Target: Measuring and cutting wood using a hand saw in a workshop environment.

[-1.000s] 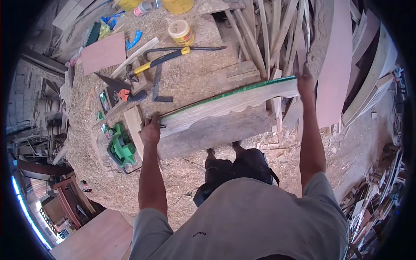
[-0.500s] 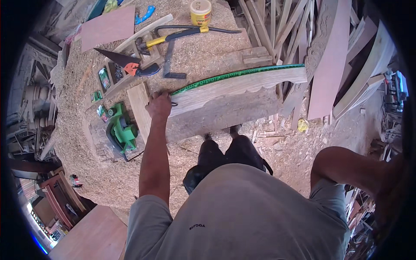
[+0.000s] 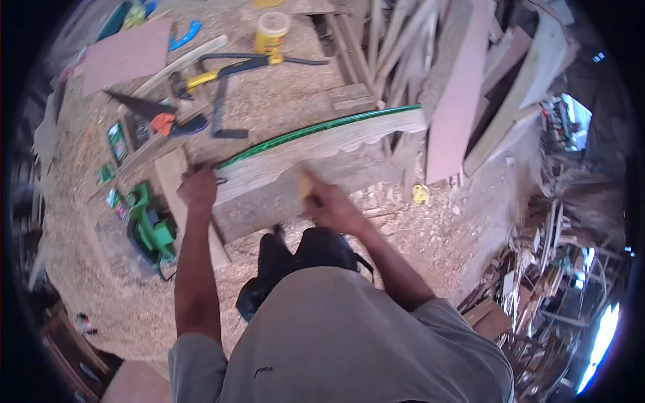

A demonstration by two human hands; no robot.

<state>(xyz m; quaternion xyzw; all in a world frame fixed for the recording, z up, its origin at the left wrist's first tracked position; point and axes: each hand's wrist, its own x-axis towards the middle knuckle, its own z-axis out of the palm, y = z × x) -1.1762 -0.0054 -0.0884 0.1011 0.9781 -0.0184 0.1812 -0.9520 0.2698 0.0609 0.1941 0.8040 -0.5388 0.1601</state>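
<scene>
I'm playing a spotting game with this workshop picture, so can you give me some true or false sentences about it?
1. The left hand grips the end of the long grey wooden board with a scalloped edge and green strip. True.
2. The right hand rests on a red bucket. False: it is against the same board, holding something small and pale that is too blurred to name.
3. A green power tool lies on the sawdust left of the left arm. True.
4. The yellow round tub with a pale lid stands on the board. False: it stands far behind it, near the yellow-handled hammer.
</scene>
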